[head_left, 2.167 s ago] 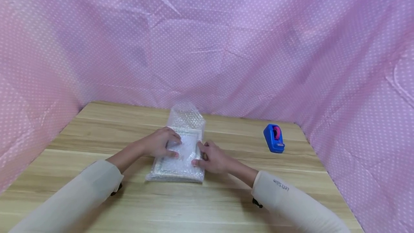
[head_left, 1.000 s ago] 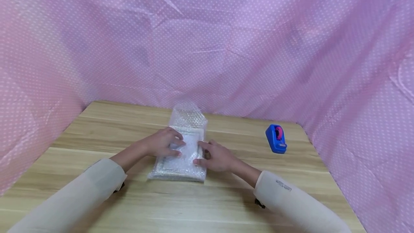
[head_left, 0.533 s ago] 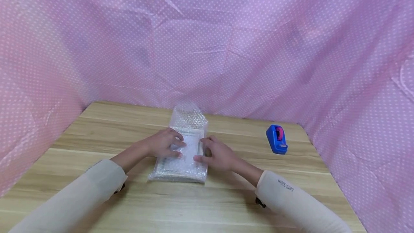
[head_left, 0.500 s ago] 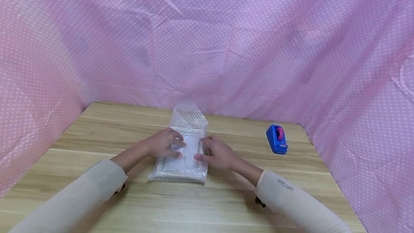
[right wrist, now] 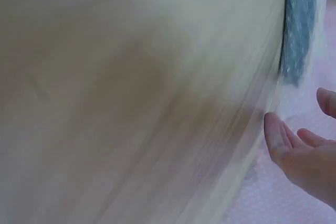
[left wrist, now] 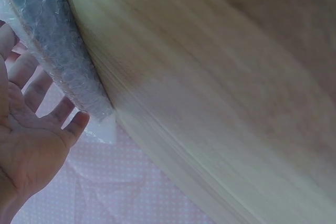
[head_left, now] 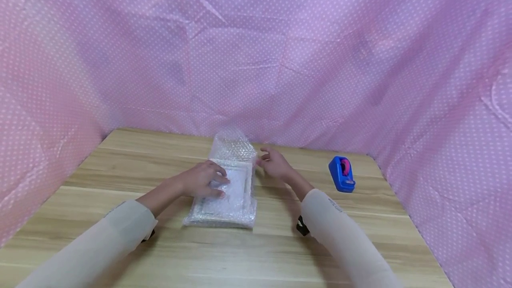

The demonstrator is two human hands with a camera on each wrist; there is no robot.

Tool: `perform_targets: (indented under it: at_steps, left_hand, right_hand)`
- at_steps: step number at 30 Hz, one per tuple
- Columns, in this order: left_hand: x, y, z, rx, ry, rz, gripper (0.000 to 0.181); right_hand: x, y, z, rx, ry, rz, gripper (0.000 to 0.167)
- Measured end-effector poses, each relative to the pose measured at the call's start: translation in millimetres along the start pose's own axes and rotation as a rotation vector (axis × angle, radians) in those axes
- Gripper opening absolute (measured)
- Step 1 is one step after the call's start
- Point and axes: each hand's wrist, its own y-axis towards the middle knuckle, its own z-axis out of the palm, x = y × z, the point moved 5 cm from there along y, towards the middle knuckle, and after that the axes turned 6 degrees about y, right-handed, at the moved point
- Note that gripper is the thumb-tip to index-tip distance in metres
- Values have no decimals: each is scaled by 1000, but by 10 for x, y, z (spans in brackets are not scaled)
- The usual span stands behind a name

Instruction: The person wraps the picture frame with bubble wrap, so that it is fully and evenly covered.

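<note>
A pale, flat picture frame [head_left: 234, 197] lies on the table under clear bubble wrap. At its far end a loose bubble wrap flap [head_left: 233, 146] stretches toward the back of the table. My left hand [head_left: 202, 181] rests on the frame's left side, fingers and thumb spread over the wrap. In the left wrist view the bubble wrap's side [left wrist: 65, 51] runs along the fingers. My right hand [head_left: 275, 163] is by the right edge of the flap, fingers loosely bent; the right wrist view shows it apart from the wrapped edge [right wrist: 300, 30], with nothing in its fingers.
A blue tape dispenser [head_left: 342, 174] with a pink roll stands on the right of the wooden table [head_left: 224, 257]. Pink dotted cloth [head_left: 256, 66] hangs behind the table and along both sides.
My right hand has left the frame's right side and moved away from me to beside the flap. The bubble wrap's right edge now lies looser. My left hand stays put.
</note>
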Motion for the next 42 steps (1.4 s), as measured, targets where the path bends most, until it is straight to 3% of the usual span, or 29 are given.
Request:
perform_targets:
  at_steps: [4, 10, 13, 21, 27, 35, 42]
  left_hand:
    - [-5, 4, 1, 1, -2, 4, 44]
    - [10, 4, 5, 0, 7, 3, 44]
    - [24, 0, 7, -1, 10, 0, 44]
    - [29, 4, 12, -1, 19, 15, 45]
    - [28, 4, 6, 5, 28, 16, 45]
    - [50, 25, 2, 8, 39, 5, 45]
    - [42, 27, 11, 16, 30, 2, 44]
  right_hand:
    - [-72, 199, 1, -18, 155, 69, 63]
    - [-121, 442, 45, -88, 347, 99, 64]
    - [-125, 528, 73, -125, 345, 98, 59]
    - [-58, 659, 163, -176, 175, 69, 38]
    - [-16, 687, 209, -202, 206, 33, 20]
    - [85, 615, 159, -113, 300, -53, 13]
    - [196, 474, 148, 57, 352, -164, 12]
